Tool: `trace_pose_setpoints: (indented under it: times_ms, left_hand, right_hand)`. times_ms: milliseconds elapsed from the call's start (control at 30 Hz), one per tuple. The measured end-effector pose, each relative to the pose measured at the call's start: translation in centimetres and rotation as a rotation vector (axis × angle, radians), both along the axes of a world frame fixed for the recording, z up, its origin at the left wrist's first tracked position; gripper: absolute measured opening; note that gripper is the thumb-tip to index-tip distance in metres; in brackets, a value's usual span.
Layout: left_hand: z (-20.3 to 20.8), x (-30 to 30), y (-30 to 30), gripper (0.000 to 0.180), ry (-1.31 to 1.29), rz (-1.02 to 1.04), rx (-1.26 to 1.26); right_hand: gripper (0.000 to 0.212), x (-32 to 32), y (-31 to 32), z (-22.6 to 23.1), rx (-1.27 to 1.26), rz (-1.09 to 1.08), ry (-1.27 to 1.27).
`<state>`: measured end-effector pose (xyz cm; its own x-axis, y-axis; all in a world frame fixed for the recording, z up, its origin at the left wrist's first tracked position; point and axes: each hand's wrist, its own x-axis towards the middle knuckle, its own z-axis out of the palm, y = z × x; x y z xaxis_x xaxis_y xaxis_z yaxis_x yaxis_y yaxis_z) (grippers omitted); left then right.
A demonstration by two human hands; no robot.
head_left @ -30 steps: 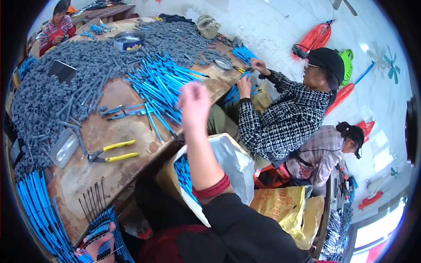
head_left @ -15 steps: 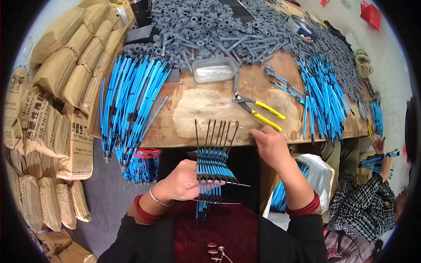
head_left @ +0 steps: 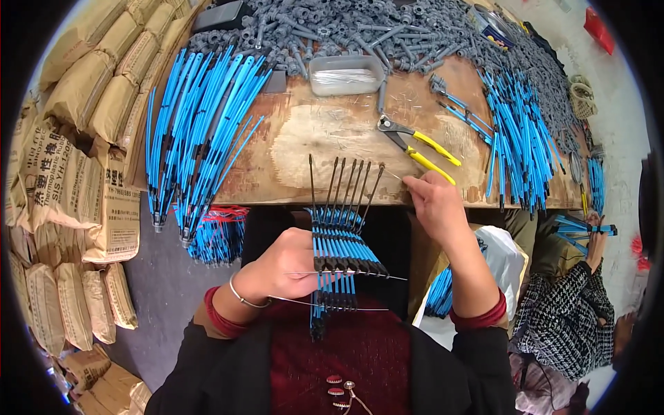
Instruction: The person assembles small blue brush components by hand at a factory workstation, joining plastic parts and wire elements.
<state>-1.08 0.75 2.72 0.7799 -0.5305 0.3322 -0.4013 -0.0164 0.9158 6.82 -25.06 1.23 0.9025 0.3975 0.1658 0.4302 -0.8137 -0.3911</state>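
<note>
My left hand (head_left: 285, 259) is closed around a fanned bundle of thin blue ribs with black joints (head_left: 342, 242), which look like umbrella ribs. Black rods stick up from its far side. Two thin metal wires cross the bundle, one through the black joints and a lower wire (head_left: 370, 309) near its bottom. My right hand (head_left: 440, 207) is at the table's front edge, thumb and forefinger pinched on a thin metal wire piece (head_left: 394, 176) pointing away to the left. End-cutting pliers (head_left: 429, 149) with yellow handles lie just beyond it.
Blue rib bundles lie at the table's left (head_left: 200, 131) and right (head_left: 522, 138). A clear plastic tub (head_left: 346, 76) holds thin metal pieces before a heap of grey plastic parts (head_left: 311, 21). Brown paper sacks (head_left: 83, 90) are stacked at left. A co-worker's sleeve (head_left: 570, 311) shows at right.
The view has shifted slightly, with the table higher in the picture. A thin wire piece now shows at my right fingertips. My left hand keeps its hold on the ribs.
</note>
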Motion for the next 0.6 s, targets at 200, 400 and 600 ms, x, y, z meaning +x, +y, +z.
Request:
trace_pose_setpoints:
  times_ms: [200,400,600]
  left_hand:
    - [1.2,0.6,0.1,0.026,0.04,-0.044,0.026]
    - [1.4,0.2,0.1,0.026,0.215,-0.008,-0.045]
    - [0.0,0.1,0.2,0.025,0.014,0.024,0.033]
  right_hand:
    - [0.018,0.4,0.9,0.0,-0.093,0.006,-0.023]
    - [0.017,1.2,1.3,-0.6,0.006,0.046,-0.031]
    - [0.016,2.4,1.2,-0.4,-0.024,0.125,-0.038]
